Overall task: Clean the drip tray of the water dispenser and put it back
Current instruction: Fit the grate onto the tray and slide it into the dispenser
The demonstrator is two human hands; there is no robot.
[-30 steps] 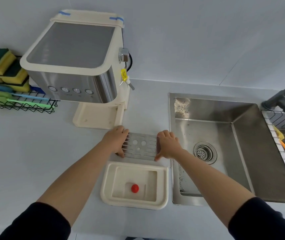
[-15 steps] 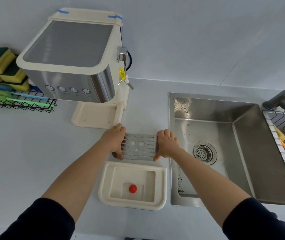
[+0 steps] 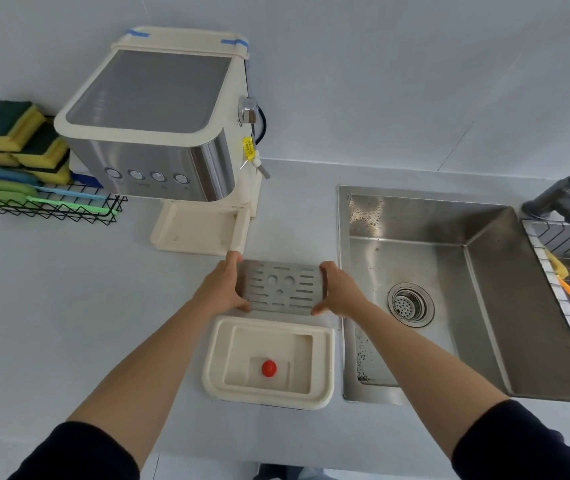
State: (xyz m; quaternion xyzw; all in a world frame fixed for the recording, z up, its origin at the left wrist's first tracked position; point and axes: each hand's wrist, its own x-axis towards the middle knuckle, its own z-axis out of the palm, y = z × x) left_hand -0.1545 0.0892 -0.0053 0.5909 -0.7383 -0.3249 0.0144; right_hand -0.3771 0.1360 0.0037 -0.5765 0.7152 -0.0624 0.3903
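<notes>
- Closest to me, the cream drip tray (image 3: pixel 325 344) sat flat by the near edge of the worktop (image 3: pixel 69 306), its right side just beside the sink's left rim. It had no cover on, and a little red float (image 3: pixel 269 368) showed in the well.
- Just behind it I had the slotted metal grate (image 3: pixel 282 289) by both short ends. My left hand (image 3: pixel 219 292) pinched the left end and my right hand (image 3: pixel 340 292) the right end, thumbs on the near edge and fingers wrapped over the far one.
- Honestly couldn't tell if the grate was resting on the worktop or lifted a bit off it.
- Right of my hands was the steel sink (image 3: pixel 484 306), with the drain strainer (image 3: pixel 410 304) in the bottom.
- Farther back on the left stood the water dispenser (image 3: pixel 159 133), its base plate bare, near my left fingertips.
- In the far left corner, a black wire basket (image 3: pixel 44 206) held yellow-green sponges (image 3: pixel 17 133).
</notes>
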